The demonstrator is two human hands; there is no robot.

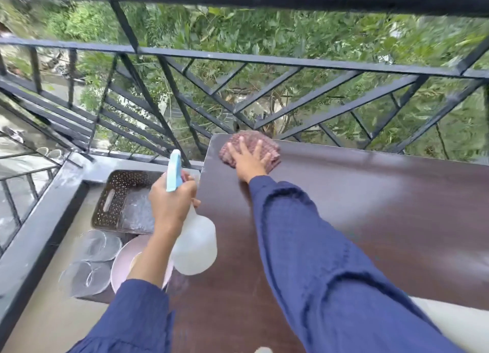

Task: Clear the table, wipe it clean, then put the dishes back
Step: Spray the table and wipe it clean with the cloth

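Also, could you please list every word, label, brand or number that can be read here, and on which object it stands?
None can be read. The spray bottle shows no label, and the cloth, basket and table bear no writing.

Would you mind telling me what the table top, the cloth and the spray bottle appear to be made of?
Table top: dark brown wood-look board, probably laminate, smooth with a soft sheen.
Cloth: pinkish woven fabric with a waffle-like texture.
Spray bottle: translucent white plastic, with a light blue plastic head.
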